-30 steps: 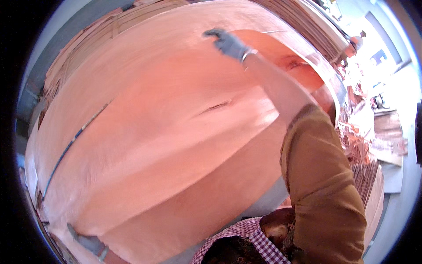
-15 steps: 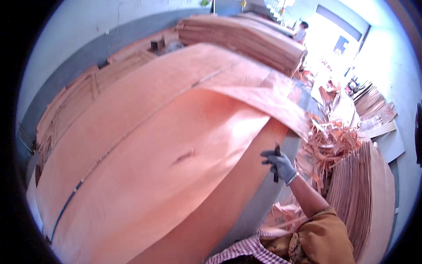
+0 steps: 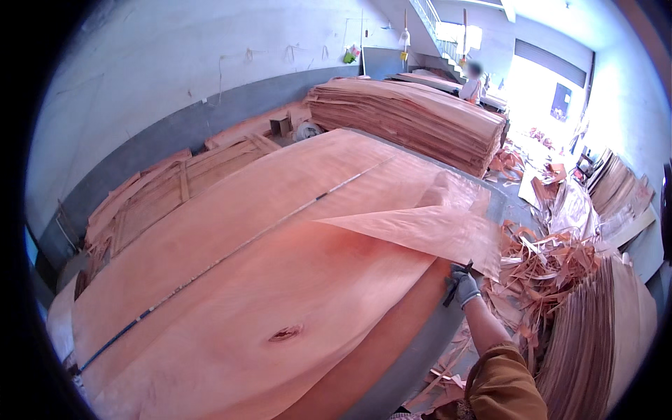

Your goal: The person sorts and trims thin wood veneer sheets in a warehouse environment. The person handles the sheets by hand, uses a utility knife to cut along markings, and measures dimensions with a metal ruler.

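This is a wood veneer workshop, a plain industrial hall. A very large thin veneer sheet (image 3: 280, 280) covers the counter (image 3: 420, 357) in the middle. Behind this sheet, a tall stack of veneer sheets (image 3: 413, 119) stands. To the right of the sheet, torn veneer scraps (image 3: 546, 266) lie in a heap, and another pile of sheets (image 3: 595, 336) is beside them. To the left of the sheet, wooden frames (image 3: 182, 182) lean near the grey and white painted wall (image 3: 175, 77).

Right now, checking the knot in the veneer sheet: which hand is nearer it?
Right. The gloved right hand grips a dark tool beside the sheet's edge, right of the knot; the left hand isn't visible.
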Motion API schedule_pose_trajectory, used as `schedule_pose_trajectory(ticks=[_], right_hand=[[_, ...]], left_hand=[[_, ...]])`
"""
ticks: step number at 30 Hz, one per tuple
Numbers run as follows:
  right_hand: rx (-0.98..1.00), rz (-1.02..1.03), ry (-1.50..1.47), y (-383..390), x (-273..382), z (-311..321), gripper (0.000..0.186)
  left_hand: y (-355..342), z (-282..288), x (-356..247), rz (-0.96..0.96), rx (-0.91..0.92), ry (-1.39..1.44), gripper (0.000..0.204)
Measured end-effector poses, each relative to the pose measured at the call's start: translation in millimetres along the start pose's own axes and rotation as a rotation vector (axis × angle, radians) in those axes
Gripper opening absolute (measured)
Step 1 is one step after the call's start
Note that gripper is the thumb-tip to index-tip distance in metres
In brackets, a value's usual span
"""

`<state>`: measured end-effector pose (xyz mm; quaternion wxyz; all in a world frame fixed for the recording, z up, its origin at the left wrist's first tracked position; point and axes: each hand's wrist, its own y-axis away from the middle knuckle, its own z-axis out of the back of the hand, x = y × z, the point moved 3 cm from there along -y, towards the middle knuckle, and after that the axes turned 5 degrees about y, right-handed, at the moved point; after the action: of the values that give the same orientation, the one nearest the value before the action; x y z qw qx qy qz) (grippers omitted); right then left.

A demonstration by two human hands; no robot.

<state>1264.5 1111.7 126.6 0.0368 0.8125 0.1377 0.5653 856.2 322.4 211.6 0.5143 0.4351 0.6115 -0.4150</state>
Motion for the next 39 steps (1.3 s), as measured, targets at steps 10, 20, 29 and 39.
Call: schedule_pose_trajectory(ticks=[10,20,29,39], right_hand=[[0.006,0.106,0.279,-123,89,-12,0.029],[0.486,0.539,0.606,-154,219,-254,0.049],[1.093,-0.378,0.624,-15,109,-142,0.032],[0.438,-0.294,-0.007,-1,29,-78,0.040]], left_hand=[[57,-10,60,0.388,-0.162,0.348,0.023],[55,48,18,0.395,-0.297,0.099,0.021],[29,-39,7,0.278,-0.160,-0.065,0.024],[-4,-52,-14,0.119,-0.038,-0.305,0.028]])
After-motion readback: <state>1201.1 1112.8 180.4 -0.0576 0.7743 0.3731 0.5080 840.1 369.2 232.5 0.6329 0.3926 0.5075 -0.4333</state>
